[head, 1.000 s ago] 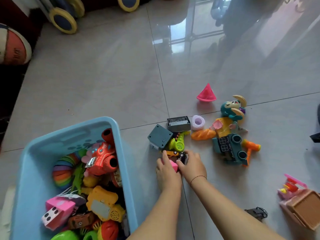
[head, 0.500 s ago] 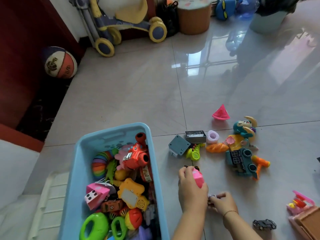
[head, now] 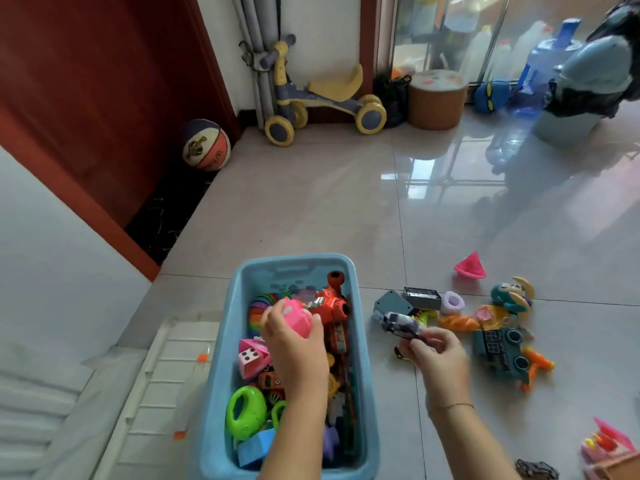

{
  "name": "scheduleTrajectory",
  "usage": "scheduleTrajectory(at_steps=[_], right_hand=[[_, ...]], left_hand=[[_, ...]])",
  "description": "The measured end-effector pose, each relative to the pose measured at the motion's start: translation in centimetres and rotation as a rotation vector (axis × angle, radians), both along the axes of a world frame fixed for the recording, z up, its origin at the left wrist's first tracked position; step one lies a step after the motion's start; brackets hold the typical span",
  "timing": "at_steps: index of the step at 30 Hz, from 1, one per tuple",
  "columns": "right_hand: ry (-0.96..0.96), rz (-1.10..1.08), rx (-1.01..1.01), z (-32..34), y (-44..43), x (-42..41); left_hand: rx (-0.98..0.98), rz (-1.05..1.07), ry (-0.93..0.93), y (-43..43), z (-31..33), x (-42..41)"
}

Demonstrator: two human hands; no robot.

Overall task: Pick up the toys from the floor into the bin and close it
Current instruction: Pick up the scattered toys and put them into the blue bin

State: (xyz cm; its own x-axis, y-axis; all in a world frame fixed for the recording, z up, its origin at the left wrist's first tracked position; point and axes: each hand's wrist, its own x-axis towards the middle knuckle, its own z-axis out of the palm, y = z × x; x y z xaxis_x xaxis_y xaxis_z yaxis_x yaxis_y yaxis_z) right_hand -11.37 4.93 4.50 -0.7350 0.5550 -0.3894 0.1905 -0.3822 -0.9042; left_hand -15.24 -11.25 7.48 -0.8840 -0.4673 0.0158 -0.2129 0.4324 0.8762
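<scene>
Left hand (head: 294,344): now over bin (head: 298,260), up from floor (head: 311,209), gripping pink toy (head: 297,320); drop due. Right hand (head: 438,355): right of bin, raised, pinching toy car (head: 401,324). Loose toys (head: 498,344) remain right of bin. Lid (head: 162,382) left of bin, off.

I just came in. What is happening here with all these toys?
A person is tidying toys into a blue bin. The left hand grips a pink toy above the bin, which already holds many toys. The right hand pinches a small dark toy, blurred, above the floor beside the bin. More toys lie on the floor to the right, among them a pink cone and a teal truck. The bin is open.
</scene>
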Motion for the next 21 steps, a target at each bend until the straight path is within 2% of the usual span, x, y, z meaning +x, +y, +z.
scheduleTrajectory(at_steps=[3, 6, 8, 10, 14, 17, 21], right_hand=[[0.104, 0.237, 0.086, 3.3, -4.5, -4.0], [0.055, 0.412, 0.23, 4.0, -6.8, -6.0], [0.027, 0.396, 0.298, 3.0, -6.5, -6.0], [-0.023, 0.286, 0.367, 0.8, -4.7, -5.0], [-0.236, 0.129, 0.455, -5.2, 1.2, -2.6], [-0.357, 0.229, 0.493, -9.0, 5.2, -2.7], [-0.416, 0.401, 0.546, -12.6, 9.1, -5.3]], left_hand=[[-0.019, 0.052, 0.028, -2.7, 1.2, -1.9], [-0.105, -0.024, -0.077, -3.5, 1.4, -3.2], [-0.173, -0.109, -0.144, -2.7, 0.9, -3.1], [-0.185, -0.223, -0.148, -0.8, -0.1, -2.5], [-0.264, -0.496, -0.133, 5.8, -2.6, -1.0], [-0.33, -0.694, -0.224, 11.3, -6.0, -0.4], [-0.397, -0.737, -0.471, 15.4, -11.8, -1.8]])
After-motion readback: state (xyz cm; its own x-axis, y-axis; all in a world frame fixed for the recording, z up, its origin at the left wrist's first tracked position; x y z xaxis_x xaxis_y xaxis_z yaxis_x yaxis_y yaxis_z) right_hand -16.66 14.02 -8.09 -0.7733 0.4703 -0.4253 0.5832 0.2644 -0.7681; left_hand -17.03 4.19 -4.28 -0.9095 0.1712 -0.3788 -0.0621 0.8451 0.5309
